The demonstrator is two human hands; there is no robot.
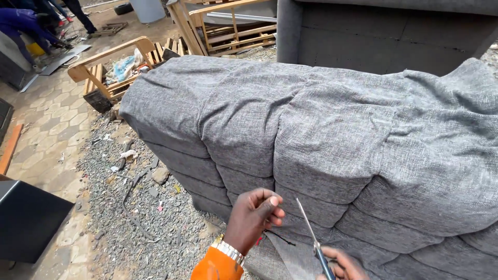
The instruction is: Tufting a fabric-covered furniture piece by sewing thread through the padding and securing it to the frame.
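While the left hand (253,215) pinched the grey fabric (290,254) at the lower edge of the padded sofa (321,135), the right hand (342,265) gripped scissors (314,241) — blades pointing up, just beside it.

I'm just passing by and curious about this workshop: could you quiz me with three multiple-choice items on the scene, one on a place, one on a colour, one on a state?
1. Where is the wooden frame?
A. Upper left, on the ground behind the sofa
B. On top of the sofa
C. In the left hand

2. What colour is the sofa fabric?
A. Red
B. Grey
C. Green

3. What does the right hand hold?
A. Nothing
B. A hammer
C. Scissors

Answers: 1 A, it lies beyond the sofa's far end. 2 B, grey all over. 3 C, blades point up beside the left hand, which pinches the fabric.
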